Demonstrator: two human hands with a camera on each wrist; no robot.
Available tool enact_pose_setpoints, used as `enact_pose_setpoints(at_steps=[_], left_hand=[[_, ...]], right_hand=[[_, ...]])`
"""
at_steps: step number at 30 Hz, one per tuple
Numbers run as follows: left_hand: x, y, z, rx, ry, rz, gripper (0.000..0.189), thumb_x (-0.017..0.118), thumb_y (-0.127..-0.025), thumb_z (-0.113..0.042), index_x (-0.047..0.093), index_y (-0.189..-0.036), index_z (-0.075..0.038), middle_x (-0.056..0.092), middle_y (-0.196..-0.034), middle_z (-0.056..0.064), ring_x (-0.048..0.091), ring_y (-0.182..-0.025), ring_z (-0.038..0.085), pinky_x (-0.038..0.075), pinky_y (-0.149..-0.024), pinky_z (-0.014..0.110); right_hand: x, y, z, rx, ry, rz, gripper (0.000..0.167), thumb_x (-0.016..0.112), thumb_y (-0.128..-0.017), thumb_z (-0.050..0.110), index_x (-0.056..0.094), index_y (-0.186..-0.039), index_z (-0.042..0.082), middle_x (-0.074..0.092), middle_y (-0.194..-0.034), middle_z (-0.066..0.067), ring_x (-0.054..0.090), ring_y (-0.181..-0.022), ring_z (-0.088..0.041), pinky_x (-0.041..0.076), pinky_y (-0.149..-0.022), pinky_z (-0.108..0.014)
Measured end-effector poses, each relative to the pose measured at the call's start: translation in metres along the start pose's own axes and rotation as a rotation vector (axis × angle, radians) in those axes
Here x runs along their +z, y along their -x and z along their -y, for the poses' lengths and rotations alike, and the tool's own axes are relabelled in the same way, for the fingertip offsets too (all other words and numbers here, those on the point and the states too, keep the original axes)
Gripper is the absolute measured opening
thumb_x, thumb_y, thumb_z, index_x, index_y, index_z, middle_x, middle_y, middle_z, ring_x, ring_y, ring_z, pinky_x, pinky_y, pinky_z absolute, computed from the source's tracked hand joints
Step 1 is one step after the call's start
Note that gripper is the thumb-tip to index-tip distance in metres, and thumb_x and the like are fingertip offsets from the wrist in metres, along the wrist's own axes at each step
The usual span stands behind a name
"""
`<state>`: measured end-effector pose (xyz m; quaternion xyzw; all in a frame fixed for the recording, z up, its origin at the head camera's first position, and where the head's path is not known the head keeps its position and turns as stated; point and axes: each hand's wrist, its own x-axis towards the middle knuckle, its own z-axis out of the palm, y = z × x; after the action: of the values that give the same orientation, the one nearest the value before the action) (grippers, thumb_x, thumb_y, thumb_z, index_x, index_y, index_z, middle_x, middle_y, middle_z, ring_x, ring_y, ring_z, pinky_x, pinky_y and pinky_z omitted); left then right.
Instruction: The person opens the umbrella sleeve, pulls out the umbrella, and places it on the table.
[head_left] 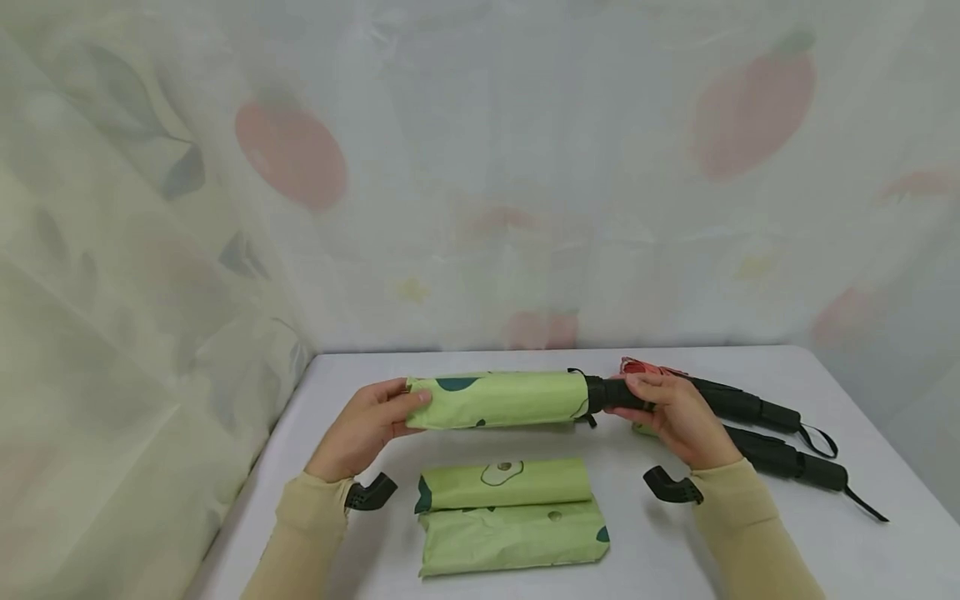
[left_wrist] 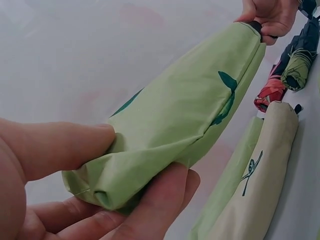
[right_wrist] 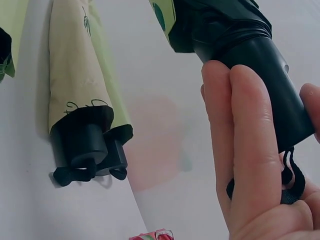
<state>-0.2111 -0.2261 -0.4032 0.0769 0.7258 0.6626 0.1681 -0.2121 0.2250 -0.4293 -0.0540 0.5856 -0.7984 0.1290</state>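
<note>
A light green sleeve with dark green leaf shapes covers a folded black umbrella, held level above the table. My left hand pinches the sleeve's closed end between thumb and fingers, and the fabric there is creased. At the other end, my right hand grips the umbrella's black handle. Dark folds show between the sleeve's mouth and the handle in the right wrist view. Below, a beige sleeve and a green one lie side by side with black handles sticking out; the held umbrella mostly hides them in the head view.
Two flat green sleeves lie at the table's front middle. To the right are two folded black umbrellas, one with a red end, the other with a green end. A white patterned curtain hangs behind the white table.
</note>
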Motion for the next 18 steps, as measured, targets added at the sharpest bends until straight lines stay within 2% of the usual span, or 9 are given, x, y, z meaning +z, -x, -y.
enact_pose_setpoints(at_steps=[5,12,15,18], left_hand=[[-0.005,0.001,0.0,-0.008,0.003,-0.016,0.05,0.07,-0.108,-0.029,0.058,-0.143,0.004,0.067,-0.135,0.013,0.072,-0.119,0.02,0.065,-0.104,0.037],[-0.008,0.0,0.0,0.001,0.016,-0.006,0.05,0.069,-0.108,-0.028,0.057,-0.144,0.005,0.068,-0.134,0.012,0.073,-0.12,0.019,0.064,-0.105,0.038],[-0.009,-0.001,0.001,0.001,0.017,-0.008,0.049,0.069,-0.109,-0.027,0.058,-0.144,0.005,0.068,-0.133,0.012,0.073,-0.119,0.019,0.065,-0.105,0.037],[-0.011,-0.001,0.001,0.002,0.01,-0.013,0.049,0.069,-0.109,-0.027,0.058,-0.144,0.006,0.068,-0.132,0.012,0.073,-0.118,0.019,0.065,-0.104,0.037]], right_hand=[[-0.004,0.002,0.004,-0.005,0.039,0.002,0.023,0.061,-0.112,0.016,0.078,-0.126,0.009,0.067,-0.13,0.001,0.076,-0.112,-0.016,0.066,-0.1,-0.034],[-0.013,0.006,0.008,-0.024,0.006,0.003,0.023,0.057,-0.114,0.015,0.079,-0.118,0.019,0.073,-0.126,0.006,0.075,-0.114,-0.011,0.066,-0.101,-0.034],[-0.018,0.008,0.008,-0.015,0.011,-0.011,0.023,0.057,-0.114,0.016,0.078,-0.12,0.021,0.065,-0.137,0.008,0.073,-0.117,-0.007,0.066,-0.101,-0.033],[-0.022,0.009,0.008,0.001,0.035,-0.019,0.022,0.057,-0.114,0.019,0.076,-0.126,0.022,0.049,-0.161,-0.01,0.071,-0.121,-0.003,0.065,-0.103,-0.033]])
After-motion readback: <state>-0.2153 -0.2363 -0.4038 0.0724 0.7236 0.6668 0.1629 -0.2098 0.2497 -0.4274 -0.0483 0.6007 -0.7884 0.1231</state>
